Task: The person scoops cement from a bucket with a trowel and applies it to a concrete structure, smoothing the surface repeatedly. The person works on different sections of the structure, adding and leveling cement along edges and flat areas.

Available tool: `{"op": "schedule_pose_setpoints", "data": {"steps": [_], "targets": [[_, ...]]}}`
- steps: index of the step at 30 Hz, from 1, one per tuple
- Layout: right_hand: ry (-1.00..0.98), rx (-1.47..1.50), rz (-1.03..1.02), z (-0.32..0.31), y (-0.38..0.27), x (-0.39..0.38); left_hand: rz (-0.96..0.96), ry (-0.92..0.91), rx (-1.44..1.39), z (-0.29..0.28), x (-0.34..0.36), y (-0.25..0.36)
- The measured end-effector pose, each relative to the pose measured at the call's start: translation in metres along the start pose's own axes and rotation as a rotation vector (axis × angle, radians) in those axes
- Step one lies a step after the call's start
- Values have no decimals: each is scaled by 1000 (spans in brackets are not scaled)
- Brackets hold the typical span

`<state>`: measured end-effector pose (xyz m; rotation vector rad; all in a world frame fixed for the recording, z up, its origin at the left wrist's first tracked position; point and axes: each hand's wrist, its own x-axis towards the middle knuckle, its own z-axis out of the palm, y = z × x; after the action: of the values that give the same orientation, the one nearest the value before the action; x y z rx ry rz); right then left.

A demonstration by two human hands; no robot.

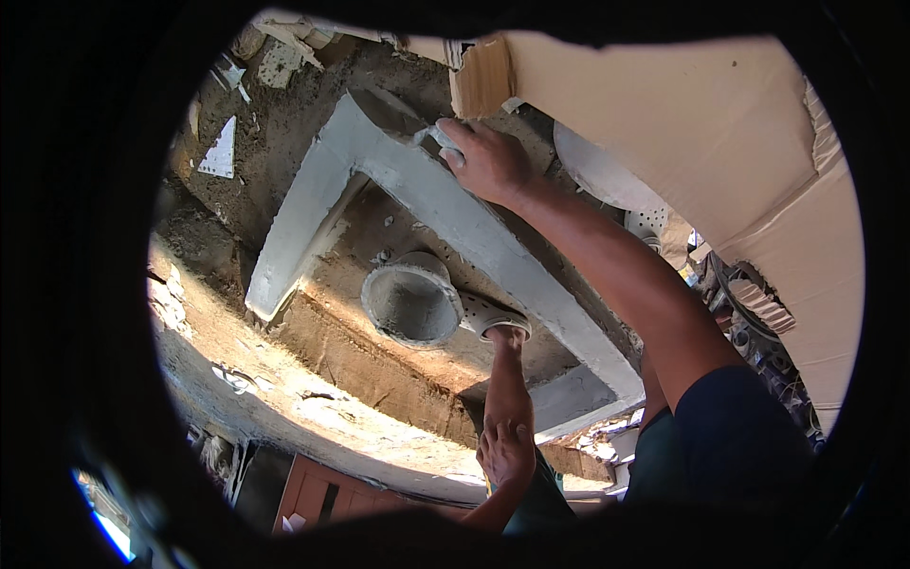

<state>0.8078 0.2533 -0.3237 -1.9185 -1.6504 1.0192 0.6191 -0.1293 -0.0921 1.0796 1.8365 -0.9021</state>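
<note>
Wet grey cement coats a low, angled wall (474, 232) whose corner points away from me. At that far corner my right hand (483, 161) is closed round the handle of a trowel (389, 112). The blade lies against the cement there, partly smeared with it. My left hand (507, 452) rests flat on my lower leg, fingers spread, holding nothing. Inside the walled space stands a round, cement-caked bucket (412, 302), with grey mix in it. My foot, in a pale clog (483, 318), is beside the bucket.
A large cardboard sheet (682, 123) covers the far right, above a pale round-edged panel (602, 171). Broken tile pieces (220, 152) and rubble lie at the far left. A sunlit ledge (332, 417) curves along the near left, with a reddish-brown panel (351, 498) below it.
</note>
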Motion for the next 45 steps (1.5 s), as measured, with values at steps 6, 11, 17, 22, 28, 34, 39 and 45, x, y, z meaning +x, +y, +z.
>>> {"op": "schedule_pose_setpoints", "data": {"steps": [6,11,17,22,28,34,39,45], "targets": [[-161,212,288,-22,29,33,-27,46,-21,-9,-1,3],[-115,224,-33,14,40,89,-9,35,-22,-5,1,-1],[-5,78,-95,12,39,60,1,51,-24,0,-1,-4],[134,193,-15,0,32,2,18,41,-25,0,-1,-6],[-43,-96,-81,-4,14,-10,18,42,-39,5,-3,-11],[-184,-177,-10,-31,33,-73,58,94,-71,12,-5,-17],[-227,-259,32,-40,42,-139,52,71,-39,18,-6,-17],[-323,-242,117,-63,55,-218,39,48,-48,18,-6,-12]]}}
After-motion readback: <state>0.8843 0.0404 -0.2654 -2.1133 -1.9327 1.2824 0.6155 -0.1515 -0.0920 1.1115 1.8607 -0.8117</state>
